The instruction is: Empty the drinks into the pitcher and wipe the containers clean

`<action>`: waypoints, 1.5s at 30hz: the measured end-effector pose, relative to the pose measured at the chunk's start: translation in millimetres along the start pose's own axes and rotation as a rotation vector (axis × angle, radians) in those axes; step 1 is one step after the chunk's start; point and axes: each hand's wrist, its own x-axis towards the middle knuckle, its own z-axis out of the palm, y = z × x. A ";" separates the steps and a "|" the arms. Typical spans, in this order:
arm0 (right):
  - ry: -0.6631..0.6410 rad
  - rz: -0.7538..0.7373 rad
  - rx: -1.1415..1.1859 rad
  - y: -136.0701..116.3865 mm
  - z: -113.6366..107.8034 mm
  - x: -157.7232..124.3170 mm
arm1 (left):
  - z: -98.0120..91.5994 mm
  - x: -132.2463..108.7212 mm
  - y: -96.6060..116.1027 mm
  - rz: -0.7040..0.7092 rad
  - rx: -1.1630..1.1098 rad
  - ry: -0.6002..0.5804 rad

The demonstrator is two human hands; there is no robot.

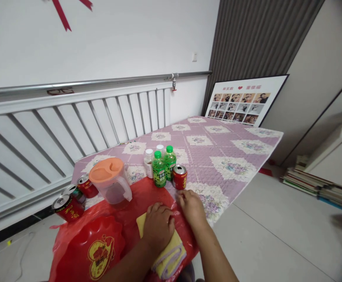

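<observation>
My left hand rests on a folded yellow towel with a purple edge, its fingers curled over it. The towel lies on a red plastic sheet. My right hand has its fingers drawn together at the sheet's right edge, slightly blurred; what is between them is hidden. Just beyond its fingertips stands an opened red drink can. Beside the can are two green-capped bottles with green labels. Behind them are two white-capped bottles, one mostly hidden.
A clear pitcher with an orange lid stands left of the bottles. Several cans lie tilted at the left. A red scalloped tray is nearest me. The flowered tablecloth reaches back toward a photo board; a radiator lines the wall.
</observation>
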 end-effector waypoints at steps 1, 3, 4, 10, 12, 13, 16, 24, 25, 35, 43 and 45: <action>-0.007 -0.039 0.008 -6.1 3.0 -2.1 | 0.1 0.1 -0.1 0.004 0.006 -0.003; -0.025 -0.090 0.009 -16.1 8.5 -6.2 | 0.1 0.2 -0.3 0.008 0.023 -0.008; -0.034 -0.102 0.003 -19.5 10.7 -7.9 | 0.0 0.1 -0.3 0.011 0.028 -0.010; -0.055 -0.106 -0.038 -17.2 14.0 -12.1 | 0.3 -0.8 0.2 0.024 0.026 0.008; -0.045 -0.109 -0.041 -12.4 14.0 -13.1 | -0.1 -1.0 0.6 0.025 0.026 0.018; -0.040 -0.111 -0.041 -10.0 14.3 -13.8 | -0.6 -1.1 1.0 0.025 0.025 0.021; -0.024 -0.116 -0.034 -4.4 16.1 -16.1 | -3.4 -1.3 2.5 0.029 0.018 0.014; 0.013 -0.126 0.043 -0.7 18.3 -18.9 | -3.0 -1.1 4.1 0.015 0.006 0.014; 0.020 -0.125 0.059 -0.4 18.4 -19.3 | -2.4 -1.0 4.2 0.014 -0.002 0.017; 0.095 -0.137 0.269 6.7 20.3 -18.8 | -6.1 0.5 7.0 -0.015 -0.014 -0.015; 0.181 -0.067 0.361 1.0 7.1 -34.8 | -10.2 -1.0 6.3 -0.014 -0.028 -0.067; 0.227 -0.027 0.353 -6.8 -0.7 -52.7 | -10.5 -1.8 6.0 -0.032 -0.056 -0.094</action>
